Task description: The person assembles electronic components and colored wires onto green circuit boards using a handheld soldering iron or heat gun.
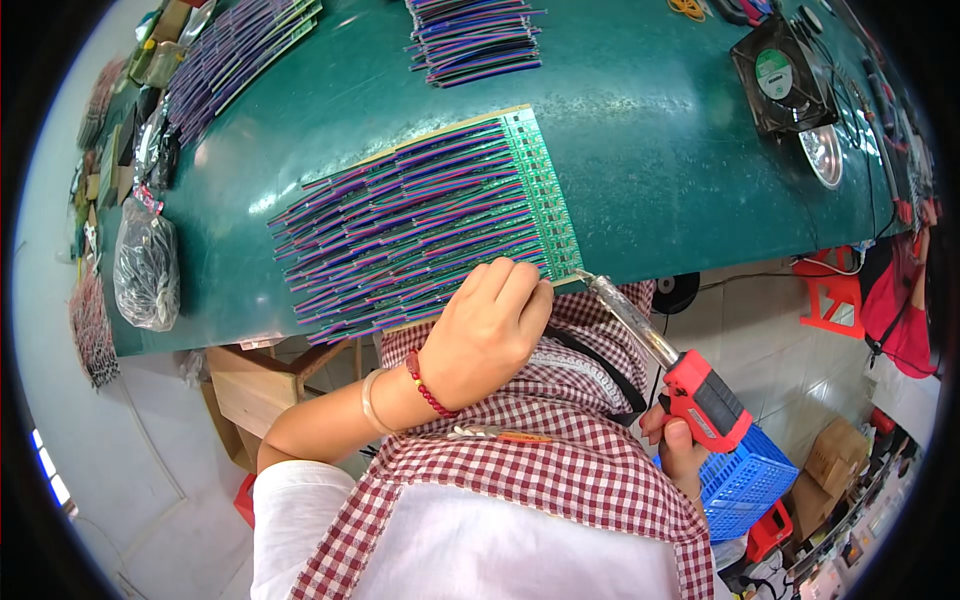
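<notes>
1. Red-and-white checked cloth (560,450) lies nearest, over the person's lap and chest; a white sleeve (290,500) covers the left upper arm.
2. Low on the right, the right hand (680,440) has its grip clenched around the red handle of a soldering iron (690,385); the metal barrel slants up and left, and its tip reaches the near right corner of the green circuit strip (545,190).
3. Left hand (490,335) rests at the near edge of the counter (660,150) with fingers curled; its fingertips press on the near end of the wire row, just beside the iron's tip; whether they pinch a single wire I cannot tell; a red bead bracelet (428,390) and a clear bangle sit on that wrist.
4. Purple, red, blue and green wires (400,235) lie side by side across a tan board, their right ends meeting the circuit strip along its length.
5. Blue plastic basket (745,480) stands on the floor below the right hand; a red stool (830,290) stands further right.
6. Clear bag (147,265) of dark parts sits at the left counter edge.
7. Further back lie two more wire bundles (475,40) and a black square fan (785,75) at the far right.
</notes>
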Demonstrator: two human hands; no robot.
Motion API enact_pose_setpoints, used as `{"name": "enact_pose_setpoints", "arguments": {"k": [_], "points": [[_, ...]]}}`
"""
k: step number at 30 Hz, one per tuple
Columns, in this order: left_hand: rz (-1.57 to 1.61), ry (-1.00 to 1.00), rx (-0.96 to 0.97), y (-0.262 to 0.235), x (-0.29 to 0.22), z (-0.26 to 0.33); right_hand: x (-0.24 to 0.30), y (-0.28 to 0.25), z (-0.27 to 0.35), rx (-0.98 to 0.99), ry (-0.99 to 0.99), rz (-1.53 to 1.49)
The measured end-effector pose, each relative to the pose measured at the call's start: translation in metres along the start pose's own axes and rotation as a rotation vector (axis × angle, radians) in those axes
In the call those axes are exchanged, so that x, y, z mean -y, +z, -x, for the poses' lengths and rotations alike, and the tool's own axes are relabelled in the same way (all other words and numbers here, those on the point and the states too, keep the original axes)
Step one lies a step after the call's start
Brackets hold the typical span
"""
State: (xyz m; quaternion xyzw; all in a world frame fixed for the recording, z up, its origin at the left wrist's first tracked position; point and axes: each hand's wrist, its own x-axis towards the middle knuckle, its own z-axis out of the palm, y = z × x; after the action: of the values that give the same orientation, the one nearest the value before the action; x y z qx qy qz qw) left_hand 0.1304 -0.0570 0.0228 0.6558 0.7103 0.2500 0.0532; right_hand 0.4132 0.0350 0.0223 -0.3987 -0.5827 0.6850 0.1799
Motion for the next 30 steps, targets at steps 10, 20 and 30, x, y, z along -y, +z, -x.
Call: {"name": "enact_pose_setpoints", "arguments": {"k": [10,20,30], "points": [[-0.011,-0.008,0.018,-0.001,-0.002,-0.001,0.000,-0.001,-0.005,-0.019,-0.039,-0.089],[-0.082,0.007,0.044,-0.003,-0.006,-0.004,0.002,0.001,-0.009,-0.031,-0.083,-0.076],[-0.228,-0.030,0.118,-0.015,-0.012,-0.004,0.000,-0.003,-0.012,-0.053,-0.117,-0.103]]}}
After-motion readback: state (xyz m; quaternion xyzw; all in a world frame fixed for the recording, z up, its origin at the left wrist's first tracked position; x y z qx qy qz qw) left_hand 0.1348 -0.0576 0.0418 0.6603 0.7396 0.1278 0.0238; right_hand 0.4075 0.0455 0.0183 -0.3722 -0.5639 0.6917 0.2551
